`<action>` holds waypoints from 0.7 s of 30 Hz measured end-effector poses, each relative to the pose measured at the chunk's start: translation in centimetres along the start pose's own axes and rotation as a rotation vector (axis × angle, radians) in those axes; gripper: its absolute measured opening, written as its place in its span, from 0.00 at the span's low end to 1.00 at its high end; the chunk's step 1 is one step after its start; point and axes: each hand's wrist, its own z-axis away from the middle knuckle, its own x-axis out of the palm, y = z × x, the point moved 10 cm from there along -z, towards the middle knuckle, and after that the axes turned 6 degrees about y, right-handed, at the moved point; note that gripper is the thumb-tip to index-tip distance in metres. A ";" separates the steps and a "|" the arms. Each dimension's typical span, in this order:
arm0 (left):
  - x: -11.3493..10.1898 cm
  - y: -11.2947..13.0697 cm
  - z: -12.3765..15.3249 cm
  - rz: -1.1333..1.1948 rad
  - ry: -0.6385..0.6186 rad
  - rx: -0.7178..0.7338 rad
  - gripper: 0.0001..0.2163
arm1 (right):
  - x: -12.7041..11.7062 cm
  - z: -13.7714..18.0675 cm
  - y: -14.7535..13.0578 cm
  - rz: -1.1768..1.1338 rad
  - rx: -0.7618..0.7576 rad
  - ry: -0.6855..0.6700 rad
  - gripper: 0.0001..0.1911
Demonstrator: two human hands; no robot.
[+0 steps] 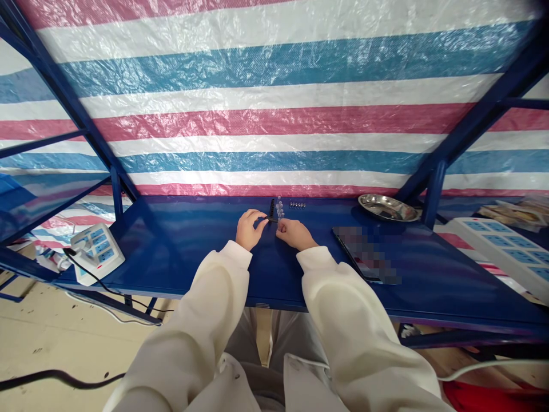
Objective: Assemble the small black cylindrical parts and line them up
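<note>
My left hand (251, 229) is at the middle of the blue table, thumb and forefinger pinched at one end of a small dark piece (273, 220). My right hand (294, 234) is closed just to its right, its fingertips at the other end of that piece; whatever sits inside the fingers is too small to make out. Directly beyond the hands, a row of small clear pieces (279, 205) runs away from me. Left of it stands a short row of small black pieces (271, 205). Farther right, several small dark, shiny pieces (297, 205) form a sideways row.
A shiny metal dish (388, 208) rests at the back right of the blue table (171, 240). Nearer me lies a dark phone-like slab (364, 254), partly blurred. White power strips (99, 252) flank both sides, the left one with a cable. Striped sheeting (274, 120) hangs behind.
</note>
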 end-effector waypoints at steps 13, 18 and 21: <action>-0.4 0.0 0.0 -0.022 0.078 0.090 0.02 | -0.3 0.0 -0.2 -0.035 -0.008 0.028 0.01; -0.6 0.8 0.0 0.007 0.074 0.115 0.07 | 0.0 0.0 -0.4 -0.013 -0.016 0.007 0.01; -0.1 2.0 0.2 0.023 0.015 0.187 0.11 | 0.2 0.0 -0.5 -0.012 -0.027 -0.004 0.01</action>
